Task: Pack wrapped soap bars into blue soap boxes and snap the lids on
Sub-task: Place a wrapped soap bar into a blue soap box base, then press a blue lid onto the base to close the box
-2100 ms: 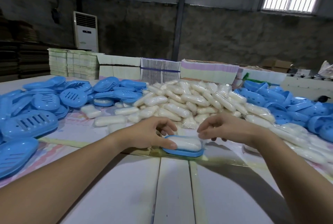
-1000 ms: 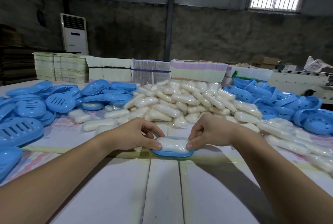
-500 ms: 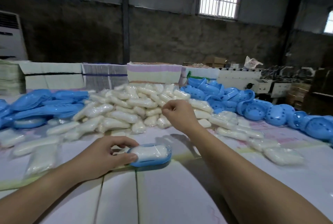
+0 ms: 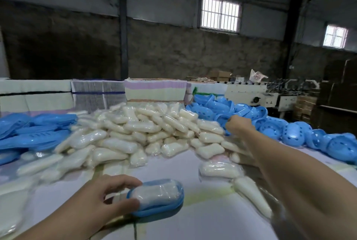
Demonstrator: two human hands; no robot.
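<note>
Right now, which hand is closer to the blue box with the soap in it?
Left. The left hand grips the box at its near end; the right hand is far off at the blue pile.

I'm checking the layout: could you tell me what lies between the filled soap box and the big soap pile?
In the head view, bare table separates the soap box from the pile of wrapped bars.

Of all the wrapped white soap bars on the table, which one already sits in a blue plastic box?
The wrapped white soap bar by the left hand, lying in the blue plastic box base; the others lie loose.
</note>
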